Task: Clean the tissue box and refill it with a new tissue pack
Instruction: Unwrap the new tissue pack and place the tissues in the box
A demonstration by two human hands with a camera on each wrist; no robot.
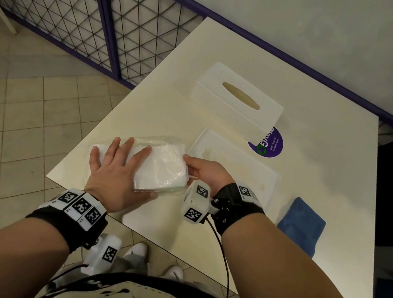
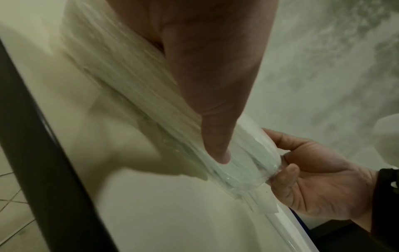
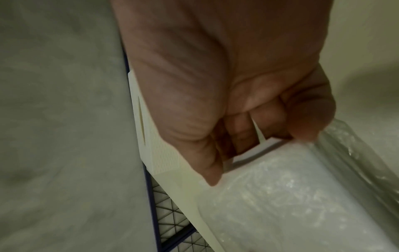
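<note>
A new tissue pack [image 1: 163, 166] in clear plastic wrap lies on the cream table [image 1: 202, 233] near its left front edge. My left hand [image 1: 120, 162] lies flat on top of it, fingers straight and spread, thumb along its near side. My right hand [image 1: 191, 167] pinches the wrap at the pack's right end; the left wrist view shows that pinch [image 2: 285, 163] on the crinkled plastic [image 2: 248, 163]. The white woven tissue box cover [image 1: 237, 101] stands farther back, its slot showing no tissue. Its flat white base [image 1: 240, 161] lies between cover and hands.
A folded blue cloth [image 1: 302, 224] lies at the right, near the table's front edge. A round purple sticker [image 1: 268, 145] sits partly under the cover. A purple mesh fence [image 1: 109, 9] runs along the left and back. Tiled floor [image 1: 15, 105] lies to the left.
</note>
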